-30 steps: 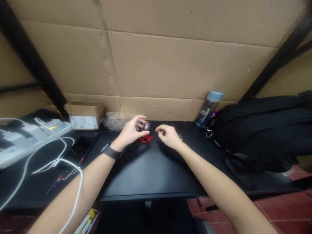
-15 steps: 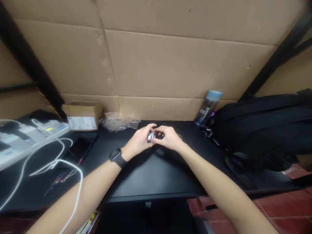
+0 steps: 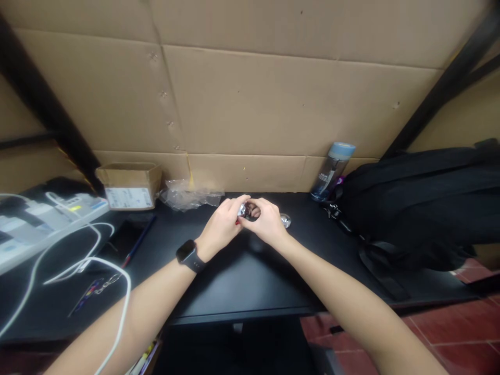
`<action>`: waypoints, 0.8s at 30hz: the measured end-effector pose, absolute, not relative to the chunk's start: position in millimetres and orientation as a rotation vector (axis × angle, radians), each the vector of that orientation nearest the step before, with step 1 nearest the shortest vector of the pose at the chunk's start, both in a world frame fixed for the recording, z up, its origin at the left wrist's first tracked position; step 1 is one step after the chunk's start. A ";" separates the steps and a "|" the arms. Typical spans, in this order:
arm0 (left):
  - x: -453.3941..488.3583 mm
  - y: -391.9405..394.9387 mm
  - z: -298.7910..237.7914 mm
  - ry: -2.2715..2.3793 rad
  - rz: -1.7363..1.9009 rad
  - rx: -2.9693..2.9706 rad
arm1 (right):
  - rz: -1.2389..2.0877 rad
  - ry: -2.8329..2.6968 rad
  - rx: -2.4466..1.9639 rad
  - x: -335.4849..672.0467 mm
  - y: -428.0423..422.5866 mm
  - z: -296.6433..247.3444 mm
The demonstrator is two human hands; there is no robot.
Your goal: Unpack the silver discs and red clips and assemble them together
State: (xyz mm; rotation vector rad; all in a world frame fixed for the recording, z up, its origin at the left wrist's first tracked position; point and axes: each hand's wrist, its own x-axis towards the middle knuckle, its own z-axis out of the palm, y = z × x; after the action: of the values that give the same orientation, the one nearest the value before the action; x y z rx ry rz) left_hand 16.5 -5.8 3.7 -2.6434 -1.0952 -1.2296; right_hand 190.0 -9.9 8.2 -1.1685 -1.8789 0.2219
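Over the middle of the black desk [image 3: 250,281], a small shiny silver metal piece [image 3: 242,210] is held between my two hands. My left hand [image 3: 223,221], with a dark watch [image 3: 190,254] on its wrist, curls round its left side. My right hand [image 3: 265,219] has thumb and fingers closed round it from the right. A bit of red shows by the left fingertips. The fingers cover much of the piece, so its exact kind is unclear. Just right of my right hand, a round, shiny silver part [image 3: 286,221] lies on the desk.
A cardboard box [image 3: 128,177] and a crumpled plastic bag [image 3: 187,195] stand along the back. At left are a power strip [image 3: 89,208], white cables [image 3: 127,297], a dark tablet-like slab [image 3: 133,237] and a keychain [image 3: 88,297]. A bottle [image 3: 332,172] and black backpack [image 3: 422,203] occupy the right.
My hands have turned slightly, and the silver piece now faces another way with a bit of red showing. The round part right of my right hand has become more visible.
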 end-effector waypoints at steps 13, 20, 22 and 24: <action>2.7 -0.6 13.5 -1.215 -1.134 -2.556 | 0.440 -2.438 -1.398 311.5 27.6 59.6; 1.2 -1.4 15.5 -1.225 -1.115 -2.560 | 0.667 -2.501 -1.533 319.6 35.1 50.4; 1.1 -1.5 15.5 -1.229 -1.098 -2.565 | 0.685 -2.496 -1.544 319.2 35.7 50.0; 1.0 -1.7 15.3 -1.236 -1.079 -2.569 | 0.692 -2.503 -1.560 319.7 36.4 50.1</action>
State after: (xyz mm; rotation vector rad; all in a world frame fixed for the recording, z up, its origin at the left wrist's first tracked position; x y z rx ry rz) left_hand 1.0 -1.7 15.3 -2.5691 -1.2360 -1.0790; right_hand 319.7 36.4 50.1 -1.5604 -2.5027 0.6917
